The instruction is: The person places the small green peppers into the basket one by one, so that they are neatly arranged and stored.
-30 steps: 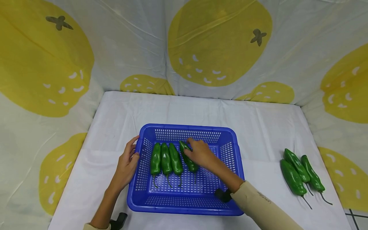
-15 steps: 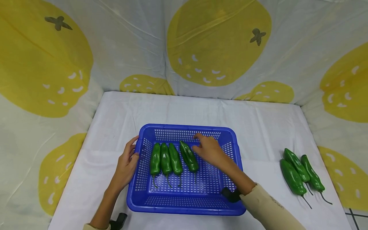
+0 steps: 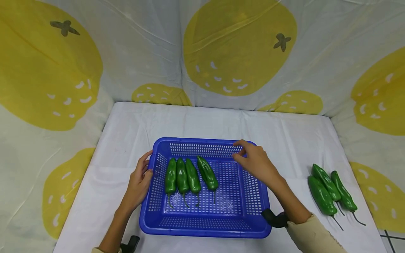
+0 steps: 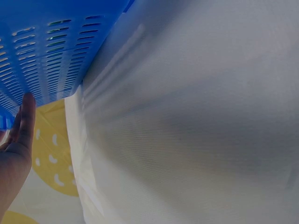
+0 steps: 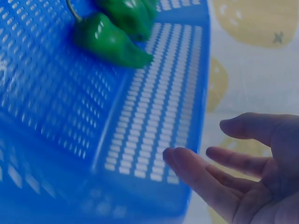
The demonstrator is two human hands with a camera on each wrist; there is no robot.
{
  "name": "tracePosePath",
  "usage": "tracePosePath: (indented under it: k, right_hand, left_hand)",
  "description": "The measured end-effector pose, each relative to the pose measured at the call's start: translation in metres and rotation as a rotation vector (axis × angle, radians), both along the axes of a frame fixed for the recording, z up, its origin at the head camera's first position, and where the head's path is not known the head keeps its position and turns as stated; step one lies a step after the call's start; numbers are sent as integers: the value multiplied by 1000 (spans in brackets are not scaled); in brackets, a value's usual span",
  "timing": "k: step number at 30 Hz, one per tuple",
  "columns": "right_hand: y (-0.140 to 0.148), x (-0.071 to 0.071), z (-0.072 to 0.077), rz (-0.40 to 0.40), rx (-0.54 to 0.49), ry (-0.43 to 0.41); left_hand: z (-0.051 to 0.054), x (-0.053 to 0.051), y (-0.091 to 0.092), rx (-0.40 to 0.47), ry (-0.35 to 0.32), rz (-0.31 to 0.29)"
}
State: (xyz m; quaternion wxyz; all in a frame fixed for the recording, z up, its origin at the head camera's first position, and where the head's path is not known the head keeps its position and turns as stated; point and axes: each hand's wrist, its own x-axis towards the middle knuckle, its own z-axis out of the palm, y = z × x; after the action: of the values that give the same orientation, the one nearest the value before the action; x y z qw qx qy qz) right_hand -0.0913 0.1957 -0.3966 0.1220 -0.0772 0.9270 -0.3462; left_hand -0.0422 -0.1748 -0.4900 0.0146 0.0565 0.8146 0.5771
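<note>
Now the right hand point(image 3: 255, 161) has released a pepper point(image 3: 207, 173).

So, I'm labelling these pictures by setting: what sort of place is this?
Probably a staged tabletop recording spot, judging by the white-covered table, the yellow-fruit-print cloth walling three sides, and the blue basket holding green peppers.

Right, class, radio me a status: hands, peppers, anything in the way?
Left hand against left side of blue basket; right hand empty, near its far right corner. Four green peppers inside; three loose peppers outside, right. No obstacle apparent.
</note>
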Motion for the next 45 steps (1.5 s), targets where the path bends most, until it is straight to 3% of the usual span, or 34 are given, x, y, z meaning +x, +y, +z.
tracePosePath:
  k: [6,12,22,30,38,45]
  right_hand:
    - [32,5,6,-83,-19,12]
    - [67,14,4,-168,71,46]
    - [136,42,-20,-261,209,19]
    - [172,62,-38,-332,292,-18]
    - [199,73,-52,-396,357,-88]
    - [214,78,-65,-421,415,-240]
  left_hand:
    - [0,0,0,-2,-1,3]
    - [-2,0,0,3,2,4]
    - [-2,0,-1,1,2,2]
    - [-2,0,-1,-1,1,4]
    - [-3,0,-2,-8,13,-5]
    - [-4,-1,-1,1,11,-1]
